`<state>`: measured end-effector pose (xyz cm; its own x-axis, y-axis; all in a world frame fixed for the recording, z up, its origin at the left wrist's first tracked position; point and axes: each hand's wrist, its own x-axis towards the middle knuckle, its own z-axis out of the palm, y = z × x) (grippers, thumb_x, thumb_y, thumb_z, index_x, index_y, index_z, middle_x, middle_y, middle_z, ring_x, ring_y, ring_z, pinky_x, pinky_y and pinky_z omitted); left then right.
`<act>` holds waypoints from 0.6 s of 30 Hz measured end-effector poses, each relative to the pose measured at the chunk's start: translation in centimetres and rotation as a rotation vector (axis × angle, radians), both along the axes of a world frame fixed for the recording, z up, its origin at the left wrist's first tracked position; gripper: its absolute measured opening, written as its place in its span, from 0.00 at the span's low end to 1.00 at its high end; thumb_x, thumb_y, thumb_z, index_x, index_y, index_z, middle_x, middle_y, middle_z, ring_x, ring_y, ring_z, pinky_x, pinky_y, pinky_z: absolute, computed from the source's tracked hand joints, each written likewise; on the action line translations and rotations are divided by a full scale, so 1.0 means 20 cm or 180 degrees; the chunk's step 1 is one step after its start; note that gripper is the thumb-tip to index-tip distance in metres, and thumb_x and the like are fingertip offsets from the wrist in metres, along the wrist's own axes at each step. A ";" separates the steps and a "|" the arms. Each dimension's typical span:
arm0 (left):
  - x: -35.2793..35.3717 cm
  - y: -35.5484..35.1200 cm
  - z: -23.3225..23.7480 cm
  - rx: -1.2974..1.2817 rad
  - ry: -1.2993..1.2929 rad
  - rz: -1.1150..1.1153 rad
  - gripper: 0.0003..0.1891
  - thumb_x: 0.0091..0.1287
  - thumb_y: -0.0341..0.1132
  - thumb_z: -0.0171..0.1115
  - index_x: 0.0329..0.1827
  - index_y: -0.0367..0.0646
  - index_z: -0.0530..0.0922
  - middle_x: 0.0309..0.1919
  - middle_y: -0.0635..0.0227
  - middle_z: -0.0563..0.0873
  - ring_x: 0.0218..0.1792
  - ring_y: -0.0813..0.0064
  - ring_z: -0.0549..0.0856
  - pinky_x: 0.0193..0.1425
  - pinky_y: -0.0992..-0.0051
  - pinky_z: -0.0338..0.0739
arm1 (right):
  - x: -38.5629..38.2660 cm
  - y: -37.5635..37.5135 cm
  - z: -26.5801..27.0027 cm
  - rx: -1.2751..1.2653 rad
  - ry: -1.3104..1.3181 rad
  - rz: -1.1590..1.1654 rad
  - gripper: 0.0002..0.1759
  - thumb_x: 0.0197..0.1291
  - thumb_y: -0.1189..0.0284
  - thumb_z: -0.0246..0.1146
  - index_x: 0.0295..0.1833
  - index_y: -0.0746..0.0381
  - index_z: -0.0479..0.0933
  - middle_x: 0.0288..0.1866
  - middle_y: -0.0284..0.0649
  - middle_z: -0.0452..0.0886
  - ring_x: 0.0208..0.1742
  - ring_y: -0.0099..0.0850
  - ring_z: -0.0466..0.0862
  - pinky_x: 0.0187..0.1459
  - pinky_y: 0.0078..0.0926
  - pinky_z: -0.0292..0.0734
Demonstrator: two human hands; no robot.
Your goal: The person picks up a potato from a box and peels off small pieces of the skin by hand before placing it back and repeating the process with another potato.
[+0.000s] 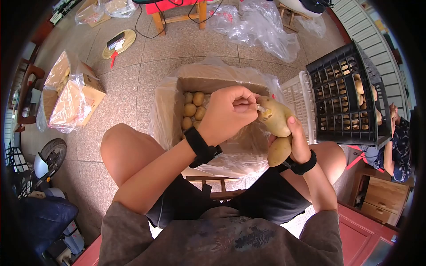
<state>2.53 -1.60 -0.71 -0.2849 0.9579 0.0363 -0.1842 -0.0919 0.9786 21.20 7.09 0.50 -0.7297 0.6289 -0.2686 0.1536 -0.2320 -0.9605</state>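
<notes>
My right hand point(299, 139) is closed round two smooth, yellow-brown potatoes. The larger, lumpy potato point(278, 117) is held up over the box's right side, with a bright yellow patch at its left end. Below it the smaller potato point(280, 152) hangs tilted by my palm. At that yellow patch my left hand point(231, 107) is closed in a pinch; a small pale bit shows at the fingertips, too small to name. Beneath both hands stands an open cardboard box point(222, 76) lined with clear plastic. Several round, brownish potatoes point(191, 110) lie in its left part, partly hidden by my left hand.
A black slatted crate point(341, 95) holding similar potatoes stands at the right, beside a white basket point(298, 99). Another carton point(84, 95) is on the left floor. Clear plastic point(262, 33) lies ahead. A person point(396, 148) sits at the far right.
</notes>
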 end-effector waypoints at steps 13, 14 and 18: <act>-0.02 -0.01 0.02 0.0197 -0.0438 -0.0029 0.04 0.61 0.19 0.53 0.35 0.36 0.75 0.47 0.56 0.82 0.46 0.73 0.83 0.55 0.75 0.77 | 0.03 0.02 -0.02 -0.1027 0.0436 -0.0251 0.38 0.63 0.39 0.44 0.50 0.67 0.71 0.18 0.45 0.76 0.19 0.35 0.79 0.22 0.27 0.75; -0.01 -0.01 0.02 0.0198 -0.0440 -0.0032 0.04 0.61 0.19 0.53 0.35 0.36 0.75 0.47 0.56 0.82 0.46 0.73 0.83 0.55 0.75 0.77 | 0.03 0.02 -0.02 -0.1026 0.0434 -0.0254 0.38 0.63 0.39 0.44 0.50 0.67 0.71 0.18 0.45 0.76 0.19 0.35 0.79 0.22 0.27 0.75; 0.00 -0.02 0.01 0.0439 0.0654 -0.0094 0.05 0.59 0.20 0.56 0.37 0.34 0.76 0.46 0.59 0.83 0.43 0.75 0.83 0.55 0.76 0.76 | 0.02 0.02 -0.01 -0.0908 0.0351 -0.0292 0.37 0.63 0.40 0.44 0.50 0.67 0.71 0.19 0.45 0.77 0.18 0.34 0.78 0.22 0.27 0.74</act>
<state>2.44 -1.92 -0.59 -0.2301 0.9476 0.2217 0.0127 -0.2248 0.9743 21.64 7.46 0.21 -0.7078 0.6042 -0.3660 0.0180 -0.5025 -0.8644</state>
